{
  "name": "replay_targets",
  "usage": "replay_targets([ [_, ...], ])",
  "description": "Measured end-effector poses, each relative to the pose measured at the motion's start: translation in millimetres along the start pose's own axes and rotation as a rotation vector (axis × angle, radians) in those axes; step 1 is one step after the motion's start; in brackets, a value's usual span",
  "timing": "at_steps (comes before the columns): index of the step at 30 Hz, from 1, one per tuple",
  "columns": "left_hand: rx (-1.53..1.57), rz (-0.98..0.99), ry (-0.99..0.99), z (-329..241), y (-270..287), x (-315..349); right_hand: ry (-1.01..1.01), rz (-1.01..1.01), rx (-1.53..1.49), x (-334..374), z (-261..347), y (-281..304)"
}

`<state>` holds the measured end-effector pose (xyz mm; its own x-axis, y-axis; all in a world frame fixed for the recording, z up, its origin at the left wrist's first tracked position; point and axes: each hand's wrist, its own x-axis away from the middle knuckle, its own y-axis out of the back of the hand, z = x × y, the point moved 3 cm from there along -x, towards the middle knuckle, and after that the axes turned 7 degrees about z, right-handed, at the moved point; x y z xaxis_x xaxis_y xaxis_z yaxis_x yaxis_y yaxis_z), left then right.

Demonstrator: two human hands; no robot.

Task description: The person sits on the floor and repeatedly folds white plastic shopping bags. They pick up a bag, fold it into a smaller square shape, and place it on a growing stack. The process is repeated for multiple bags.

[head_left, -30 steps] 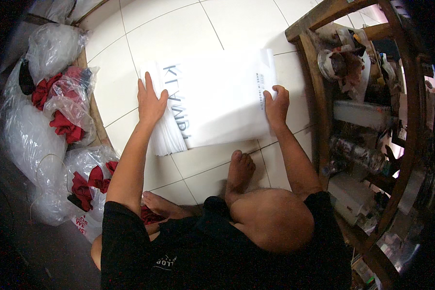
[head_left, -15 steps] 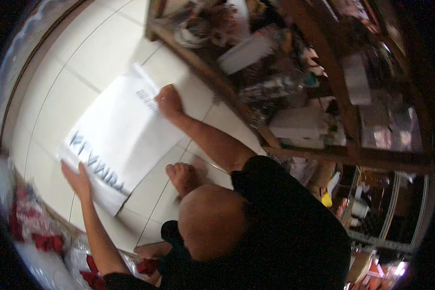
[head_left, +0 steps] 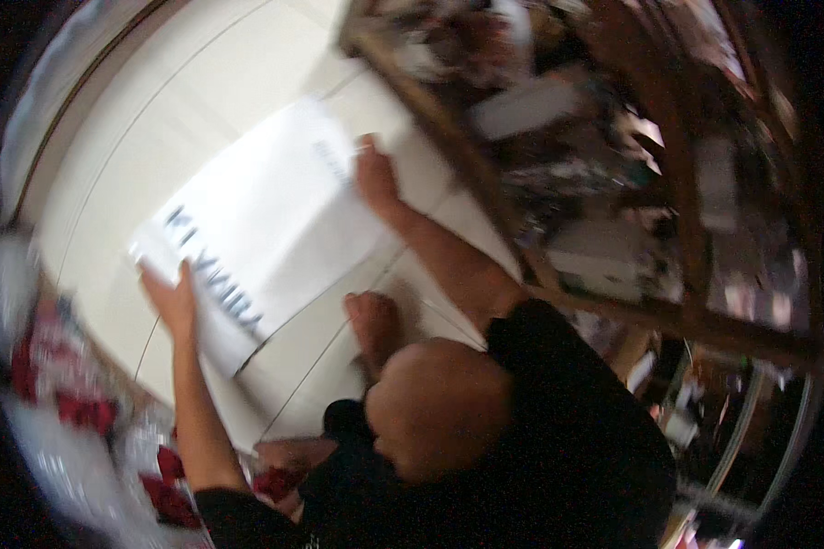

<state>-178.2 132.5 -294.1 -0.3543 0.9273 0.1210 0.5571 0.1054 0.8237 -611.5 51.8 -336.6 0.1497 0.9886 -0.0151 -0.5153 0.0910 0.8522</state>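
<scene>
A flat white plastic bag (head_left: pixel 265 201) with dark printing lies spread on the pale tiled floor. At its lower left edge rests my left hand (head_left: pixel 172 297), thumb and fingers spread apart in a V against the folded border. My right hand (head_left: pixel 375 176) is closed on the bag's upper right edge; its fingertips are blurred. A crease or raised fold runs across the bag between both hands.
A wooden shelf (head_left: pixel 449 119) crowded with packages stands at the right. Clear plastic wrapping with red pieces (head_left: pixel 82 412) is heaped at lower left. My bare foot (head_left: pixel 373 325) is just below the bag, and a metal rack (head_left: pixel 742 430) stands at lower right.
The whole view has shifted, so bag, hands and shelf appear farther right and slightly higher. Both hands keep about the same places on the bag.
</scene>
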Motion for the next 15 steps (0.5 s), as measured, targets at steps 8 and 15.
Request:
replay_targets([
  [8, -0.109, 0.029, 0.061, -17.2, 3.9, 10.8, -0.005, 0.173, 0.083, 4.5, 42.2, 49.1],
  [15, -0.192, 0.092, 0.182, -51.5, 17.6, 14.5, 0.143, 0.135, 0.190, 3.3, 31.6, 44.7],
])
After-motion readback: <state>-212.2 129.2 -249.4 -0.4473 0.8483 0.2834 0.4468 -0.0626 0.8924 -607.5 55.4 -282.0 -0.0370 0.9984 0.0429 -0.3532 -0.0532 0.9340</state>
